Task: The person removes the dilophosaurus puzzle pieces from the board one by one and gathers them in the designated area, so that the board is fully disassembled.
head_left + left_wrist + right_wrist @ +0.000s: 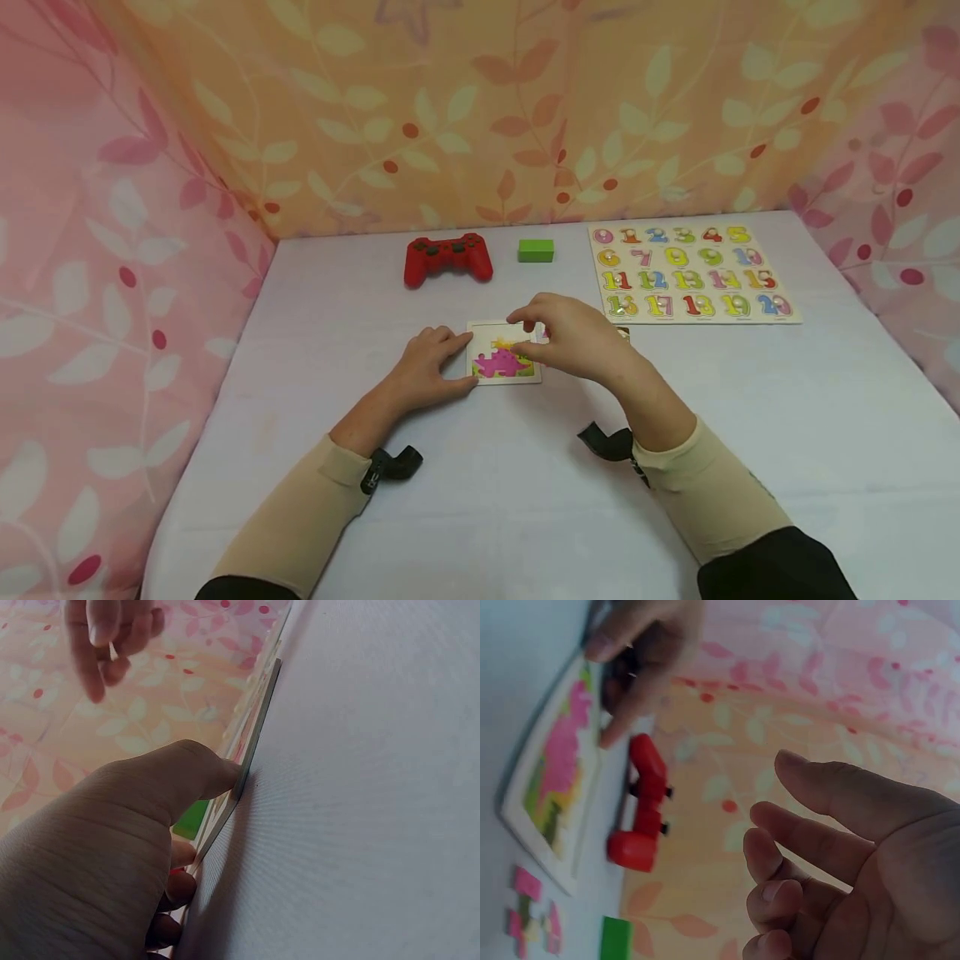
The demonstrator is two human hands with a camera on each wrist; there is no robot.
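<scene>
A small jigsaw puzzle (482, 337) in a white frame lies mid-table, its lower part filled with a pink dinosaur picture and its upper part blank. My left hand (426, 372) holds its left side, thumb at the near corner and forefinger at the far one. In the left wrist view the thumb (199, 776) bears on the board's edge. My right hand (577, 337) hovers over the puzzle's right side, fingers loosely bent and nothing between them, as the right wrist view shows. A loose pink puzzle piece (527, 883) lies beside the frame, among others partly hidden by the right hand in the head view.
Behind the puzzle lie a red game controller (448, 260) and a green block (536, 251). A number puzzle board (693, 275) with colourful numerals occupies the back right. Leaf-patterned cloth (480, 117) hangs along the back and sides of the white table (480, 500).
</scene>
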